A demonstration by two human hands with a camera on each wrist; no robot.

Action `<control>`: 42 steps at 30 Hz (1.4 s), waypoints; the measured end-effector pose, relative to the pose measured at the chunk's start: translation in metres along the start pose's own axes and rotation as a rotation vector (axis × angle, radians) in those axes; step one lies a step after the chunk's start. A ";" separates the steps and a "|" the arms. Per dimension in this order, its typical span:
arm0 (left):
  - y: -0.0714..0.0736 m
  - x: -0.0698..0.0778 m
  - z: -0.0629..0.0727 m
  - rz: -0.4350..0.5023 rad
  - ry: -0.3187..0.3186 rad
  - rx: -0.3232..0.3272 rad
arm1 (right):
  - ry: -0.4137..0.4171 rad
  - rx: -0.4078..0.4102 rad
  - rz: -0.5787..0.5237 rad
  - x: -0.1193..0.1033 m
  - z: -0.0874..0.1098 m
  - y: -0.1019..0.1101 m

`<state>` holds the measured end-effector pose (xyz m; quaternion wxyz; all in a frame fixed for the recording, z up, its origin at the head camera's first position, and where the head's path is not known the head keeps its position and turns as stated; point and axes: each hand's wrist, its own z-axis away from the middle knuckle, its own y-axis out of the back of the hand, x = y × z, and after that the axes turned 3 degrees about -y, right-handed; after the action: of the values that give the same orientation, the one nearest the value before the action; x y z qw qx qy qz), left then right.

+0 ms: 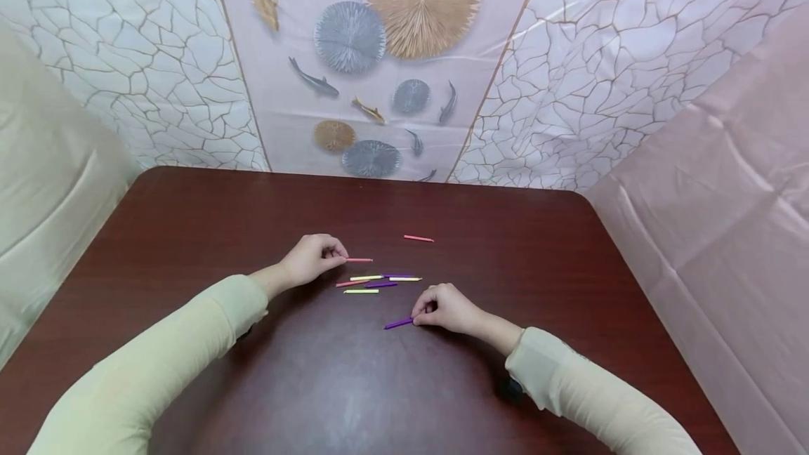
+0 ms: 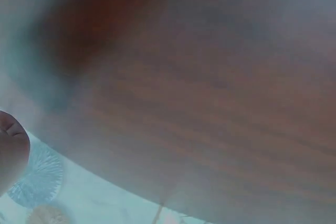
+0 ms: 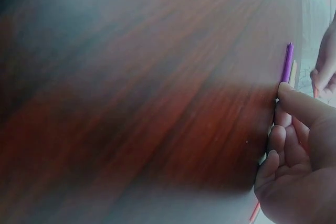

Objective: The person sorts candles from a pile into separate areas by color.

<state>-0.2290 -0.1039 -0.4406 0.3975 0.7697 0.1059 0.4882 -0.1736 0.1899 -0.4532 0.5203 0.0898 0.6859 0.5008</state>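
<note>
My left hand (image 1: 314,258) pinches one end of a thin pink candle (image 1: 360,260), whose other end points right. In the left wrist view only a bit of that hand (image 2: 11,148) shows at the left edge. Nearer to me, my right hand (image 1: 447,309) pinches a purple candle (image 1: 398,324) between thumb and forefinger, its tip pointing left. The same purple candle (image 3: 287,62) sticks out past the thumb in the right wrist view. Between the hands lies a loose group with yellow candles (image 1: 362,291), purple ones (image 1: 382,285) and a red one (image 1: 352,284), some crossing.
Another pink candle (image 1: 418,238) lies apart, farther back on the dark wooden table (image 1: 303,385). A patterned curtain (image 1: 379,118) hangs behind the table's far edge. Plain cloth hangs (image 1: 708,181) line the right side and the left.
</note>
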 end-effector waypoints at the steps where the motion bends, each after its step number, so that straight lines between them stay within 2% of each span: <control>1: 0.000 0.001 -0.004 0.004 0.003 -0.007 | 0.000 -0.005 -0.001 0.000 0.000 -0.001; 11: -0.004 0.012 -0.051 0.001 -0.006 -0.033 | 0.029 -0.002 -0.001 0.000 -0.001 -0.003; 20: -0.020 0.020 -0.084 0.020 -0.010 -0.055 | 0.038 0.001 0.009 0.000 0.001 -0.001; 25: -0.028 0.020 -0.094 0.023 0.024 -0.090 | 0.034 0.000 -0.007 -0.001 0.001 -0.001; 33: -0.040 0.021 -0.105 0.011 0.026 -0.123 | 0.016 0.007 -0.012 0.000 0.003 -0.003; 42: -0.049 0.018 -0.109 -0.002 0.027 -0.138 | 0.017 0.013 -0.004 0.000 0.006 -0.001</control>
<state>-0.2996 -0.0058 -0.4410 0.4484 0.7337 0.0783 0.5044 -0.1690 0.1930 -0.4540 0.5147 0.0875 0.6938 0.4961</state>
